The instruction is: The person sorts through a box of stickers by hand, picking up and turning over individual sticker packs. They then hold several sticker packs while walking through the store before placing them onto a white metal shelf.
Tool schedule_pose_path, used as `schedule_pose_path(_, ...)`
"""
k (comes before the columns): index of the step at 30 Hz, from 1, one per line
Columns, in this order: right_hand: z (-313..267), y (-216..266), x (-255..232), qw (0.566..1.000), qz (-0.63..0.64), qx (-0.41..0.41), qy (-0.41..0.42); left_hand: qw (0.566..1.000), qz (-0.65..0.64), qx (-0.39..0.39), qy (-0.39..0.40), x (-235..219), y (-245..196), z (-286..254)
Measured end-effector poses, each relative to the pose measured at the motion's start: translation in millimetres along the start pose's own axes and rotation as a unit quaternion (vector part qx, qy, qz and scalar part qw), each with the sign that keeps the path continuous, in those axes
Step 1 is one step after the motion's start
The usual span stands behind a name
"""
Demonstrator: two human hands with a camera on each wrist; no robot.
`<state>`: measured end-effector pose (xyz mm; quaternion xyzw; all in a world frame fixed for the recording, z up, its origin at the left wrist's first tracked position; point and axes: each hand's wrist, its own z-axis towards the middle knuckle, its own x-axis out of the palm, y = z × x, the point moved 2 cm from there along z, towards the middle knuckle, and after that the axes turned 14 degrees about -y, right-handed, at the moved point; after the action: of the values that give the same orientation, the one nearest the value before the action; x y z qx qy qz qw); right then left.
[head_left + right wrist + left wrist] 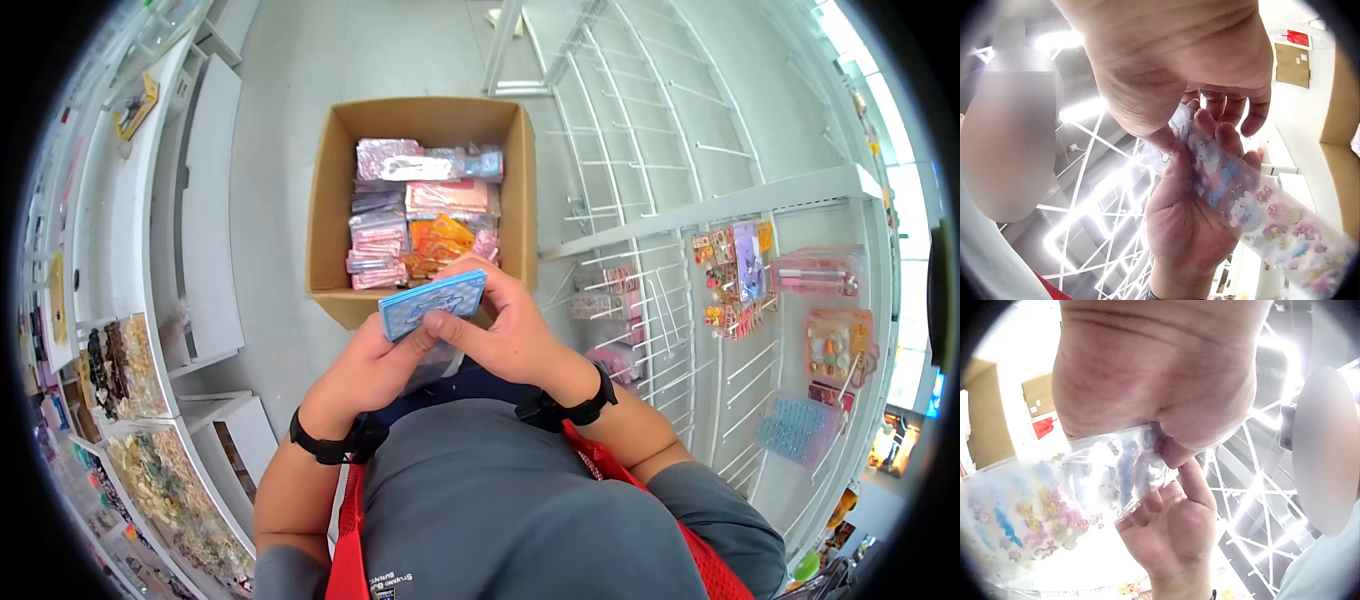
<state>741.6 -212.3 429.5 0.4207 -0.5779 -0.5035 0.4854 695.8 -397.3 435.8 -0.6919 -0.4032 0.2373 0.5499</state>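
Observation:
Several clear plastic packets with blue patterned header cards (432,302) are stacked together between both hands, over the near edge of the cardboard box. My left hand (372,368) grips the left end of the stack. Across from it, my right hand (515,335) holds the other end, its thumb lying on the top card and its fingers behind. The see-through part of the packets (1047,515) hangs below the cards, with small pink, yellow and blue designs inside. In the right wrist view, the left fingers curl round the packets (1241,203).
A cardboard box (320,215) on the floor ahead holds many packaged goods in pink, purple and orange. White wire racks (660,130) with hooks and a few hanging packs (745,265) stand at the right. White shelves (215,200) with hair accessories (175,490) line the left.

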Motion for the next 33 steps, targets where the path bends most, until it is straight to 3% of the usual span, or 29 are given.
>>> schedule_pose_path(4,2.8,36.1,64.2,0.998,-0.034,0.044,-0.010,0.999,-0.004,0.038,-0.036,-45.6,-27.9,-30.7)
schedule_pose_path(7,2.9,50.9,123.4,0.997,0.019,0.065,-0.030,0.988,-0.151,-0.008,-0.039,-92.5,-41.4,-62.1)
schedule_pose_path(10,1.0,62.6,174.0,0.997,0.034,0.066,-0.032,0.980,-0.195,-0.034,-0.002,-137.3,-51.2,-85.2)
schedule_pose_path(16,-7.7,72.8,254.0,0.996,0.012,0.055,-0.069,0.993,-0.055,0.101,-0.010,-197.4,-67.7,-117.4)
schedule_pose_path(18,-10.0,73.2,275.9,0.996,0.026,0.030,-0.083,0.993,-0.060,0.104,-0.015,-212.3,-72.6,-125.3)
schedule_pose_path(21,-10.2,81.8,290.1,0.991,-0.034,0.107,-0.076,0.984,-0.165,0.056,-0.018,-229.9,-80.0,-139.9)
schedule_pose_path(25,-10.1,77.0,307.1,0.995,-0.030,0.019,-0.093,0.974,-0.218,0.053,-0.038,-243.6,-80.7,-149.7)
schedule_pose_path(27,-7.9,72.0,309.3,0.993,-0.028,-0.010,-0.116,0.983,-0.150,0.081,-0.068,-249.3,-73.2,-148.4)
schedule_pose_path(28,-6.4,73.3,304.9,0.989,-0.048,-0.002,-0.138,0.985,-0.116,0.094,-0.083,-250.8,-71.3,-146.9)
schedule_pose_path(30,-1.8,81.3,283.3,0.980,-0.087,0.011,-0.179,0.979,-0.166,0.089,-0.073,-249.0,-79.5,-143.2)
schedule_pose_path(32,7.8,88.1,245.8,0.955,-0.122,-0.055,-0.264,0.974,-0.190,0.084,-0.088,-248.0,-87.2,-140.9)
schedule_pose_path(33,11.4,92.0,225.0,0.958,-0.079,-0.057,-0.269,0.972,-0.189,0.084,-0.109,-248.6,-90.9,-140.1)
